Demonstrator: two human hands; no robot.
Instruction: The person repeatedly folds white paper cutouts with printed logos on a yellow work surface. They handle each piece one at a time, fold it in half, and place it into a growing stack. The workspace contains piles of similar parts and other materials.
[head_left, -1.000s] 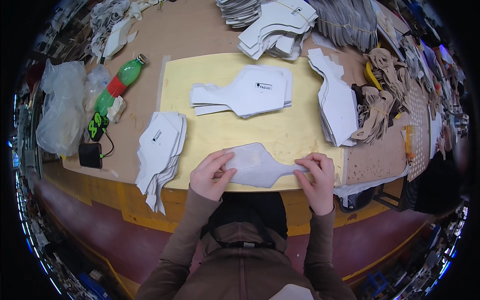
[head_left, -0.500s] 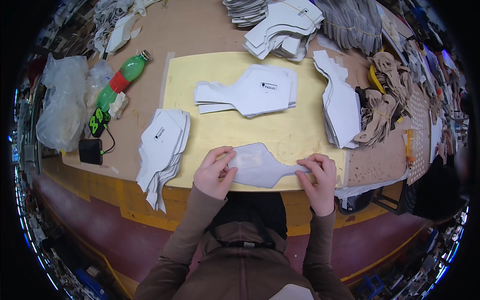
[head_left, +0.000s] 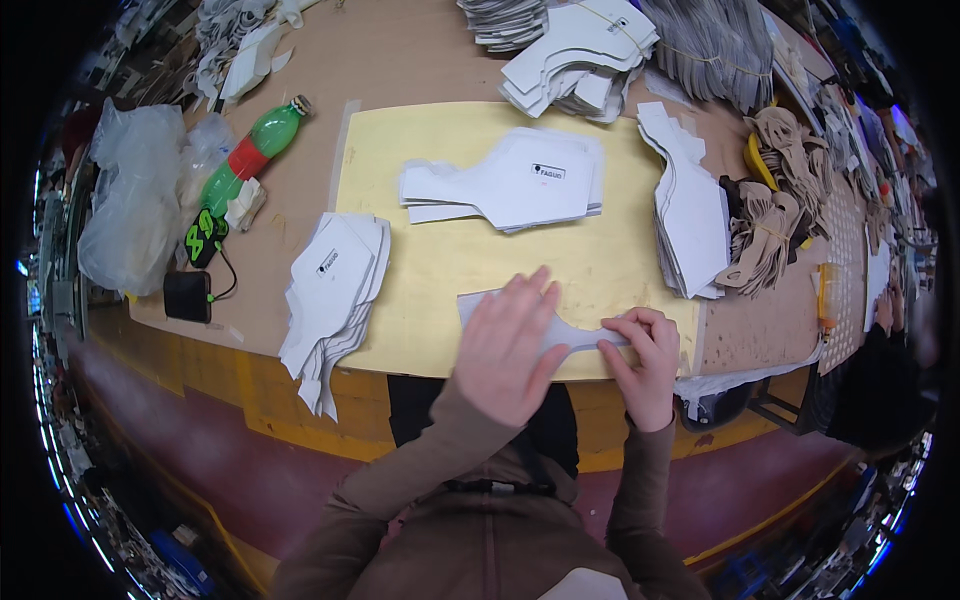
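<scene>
A flat grey cut piece (head_left: 574, 337), wide at one end and narrow at the other, lies near the front edge of the yellow sheet (head_left: 430, 270). My left hand (head_left: 506, 352) rests over its wide part, fingers stretched out, hiding most of it. At the narrow end, my right hand (head_left: 648, 362) pinches the tip between thumb and fingers. Beyond my hands sits a stack of white cut pieces (head_left: 510, 185) of similar outline. More white pieces are fanned out at the left (head_left: 335, 280), and another white stack (head_left: 688, 215) stands to the right.
On the left are a green bottle (head_left: 270, 135) with a red band, a clear plastic bag (head_left: 130, 210) and a black device (head_left: 187, 296) on a cable. Bundled white (head_left: 575, 60) and grey pieces (head_left: 710, 45) lie at the back; tan bundles (head_left: 765, 230) lie right.
My left hand has moved right from the piece's left edge and now lies flat over its wide part. My right hand keeps its pinch on the narrow end.
</scene>
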